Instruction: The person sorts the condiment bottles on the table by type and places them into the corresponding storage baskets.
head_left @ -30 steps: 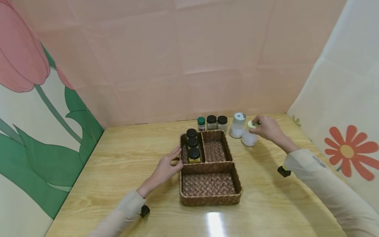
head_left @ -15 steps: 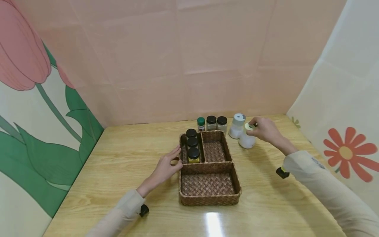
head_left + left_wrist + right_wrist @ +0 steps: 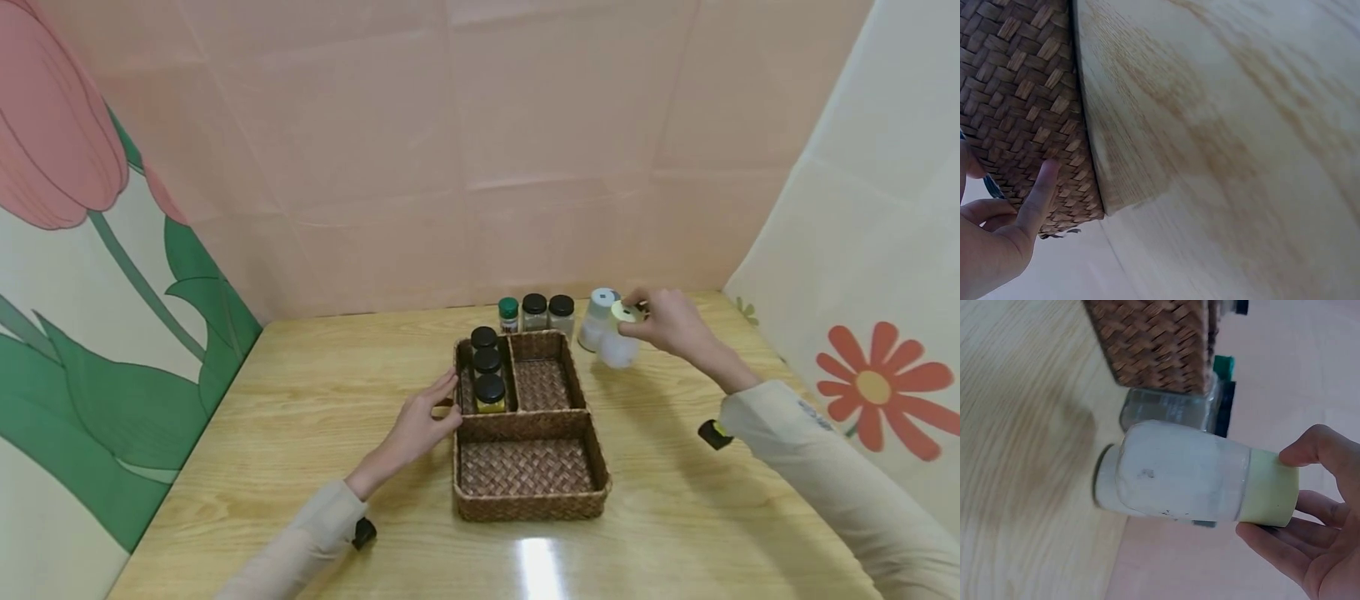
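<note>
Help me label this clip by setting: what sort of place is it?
Probably a staged tabletop filming corner: a wood-grain table enclosed by a pinkish backdrop and flower-printed side panels.

Basket on worktop: one wide compartment at front, two side by side at rear. Three jars in a front-to-back file in the rear-left compartment. Behind basket, left to right: small bottle, two more jars; further right, first shaker. Before and right of it: second shaker, its top gripped by right hand. Left hand against basket's left wall.
</note>
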A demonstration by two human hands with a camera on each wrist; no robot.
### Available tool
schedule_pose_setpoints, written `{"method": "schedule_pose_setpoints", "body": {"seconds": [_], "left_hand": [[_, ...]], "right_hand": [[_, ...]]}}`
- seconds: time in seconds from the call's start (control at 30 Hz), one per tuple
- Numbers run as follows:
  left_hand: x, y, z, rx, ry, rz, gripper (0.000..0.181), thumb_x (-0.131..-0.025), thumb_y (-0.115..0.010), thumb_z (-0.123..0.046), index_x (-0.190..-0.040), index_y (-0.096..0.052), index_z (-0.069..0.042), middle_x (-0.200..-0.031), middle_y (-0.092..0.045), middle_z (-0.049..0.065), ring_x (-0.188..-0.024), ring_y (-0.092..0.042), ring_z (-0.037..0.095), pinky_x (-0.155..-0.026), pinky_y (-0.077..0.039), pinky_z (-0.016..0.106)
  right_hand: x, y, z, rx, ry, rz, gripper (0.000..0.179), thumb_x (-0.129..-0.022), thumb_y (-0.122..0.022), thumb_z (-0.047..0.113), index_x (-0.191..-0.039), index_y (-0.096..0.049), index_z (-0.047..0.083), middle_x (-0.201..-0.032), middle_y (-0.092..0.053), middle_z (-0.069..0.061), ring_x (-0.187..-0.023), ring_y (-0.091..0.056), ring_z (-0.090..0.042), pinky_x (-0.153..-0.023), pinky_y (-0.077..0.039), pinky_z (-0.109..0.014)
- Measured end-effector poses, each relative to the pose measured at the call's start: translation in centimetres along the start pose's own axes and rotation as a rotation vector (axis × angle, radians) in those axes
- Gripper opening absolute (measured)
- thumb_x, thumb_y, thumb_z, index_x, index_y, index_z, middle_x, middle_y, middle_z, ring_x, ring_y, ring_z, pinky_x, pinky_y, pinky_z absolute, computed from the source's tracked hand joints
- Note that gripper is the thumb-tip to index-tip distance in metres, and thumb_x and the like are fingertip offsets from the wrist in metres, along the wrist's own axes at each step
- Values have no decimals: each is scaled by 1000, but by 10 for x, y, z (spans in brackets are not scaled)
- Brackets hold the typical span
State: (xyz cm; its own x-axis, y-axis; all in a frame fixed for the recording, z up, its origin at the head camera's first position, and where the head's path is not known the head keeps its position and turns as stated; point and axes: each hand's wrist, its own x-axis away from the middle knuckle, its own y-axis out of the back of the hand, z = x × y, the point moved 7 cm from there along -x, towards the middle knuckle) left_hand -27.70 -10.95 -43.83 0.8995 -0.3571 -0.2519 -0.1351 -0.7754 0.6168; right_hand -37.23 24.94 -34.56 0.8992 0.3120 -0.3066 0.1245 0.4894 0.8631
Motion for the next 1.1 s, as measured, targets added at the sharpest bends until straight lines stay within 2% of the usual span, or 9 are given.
{"method": "schedule_pose_setpoints", "body": {"seconds": [0.13,0.37,0.47,0.63,0.87,1.1], "left_hand": [[0,0,0,-2,-6,-3,54,-97,-59,-6,-147,-41,3,-156,-34,12,-33,-24,2,-37,-37,21],[0,0,1,-8,-3,-6,55,-97,-58,-7,-149,-40,-3,-157,-34,9,-32,-24,2,-37,-37,21],[0,0,1,-9,-11,-7,55,-97,-58,-6,-148,-41,-1,-157,-34,9,-32,-24,1,-37,-37,21],[0,0,1,-6,-21,-4,54,-97,-58,-6,-148,-41,3,-157,-33,11,-31,-25,1,-36,-38,21],[-1,-1,3,-6,-28,-8,54,-97,-58,-7,-147,-41,3,-157,-34,10,-31,-26,1,-36,-39,21],[-1,-1,3,-15,-35,-16,54,-97,-58,-9,-147,-41,3,-156,-34,11,-34,-24,-1,-37,-36,19]], "right_hand": [[1,6,12,-15,9,-13,33,-87,-73,18,-111,-69,-4,-99,-70,-23,-57,-53,-19,-50,-42,-33],[0,13,32,-19,35,-112,32,-83,-74,16,-110,-71,-2,-97,-72,-20,-67,-63,-23,-52,-45,-33],[-1,14,39,-29,45,-142,33,-83,-75,17,-111,-71,-2,-96,-72,-19,-67,-64,-24,-52,-46,-34],[-2,13,49,-60,87,-183,32,-84,-74,16,-109,-71,-3,-95,-72,-21,-76,-69,-31,-59,-53,-41],[-7,9,62,-111,121,-207,31,-85,-74,15,-110,-71,-3,-96,-73,-20,-78,-71,-32,-60,-55,-42],[-12,2,76,-144,137,-183,32,-86,-74,14,-111,-70,-4,-99,-72,-22,-79,-71,-33,-65,-57,-46]]}}
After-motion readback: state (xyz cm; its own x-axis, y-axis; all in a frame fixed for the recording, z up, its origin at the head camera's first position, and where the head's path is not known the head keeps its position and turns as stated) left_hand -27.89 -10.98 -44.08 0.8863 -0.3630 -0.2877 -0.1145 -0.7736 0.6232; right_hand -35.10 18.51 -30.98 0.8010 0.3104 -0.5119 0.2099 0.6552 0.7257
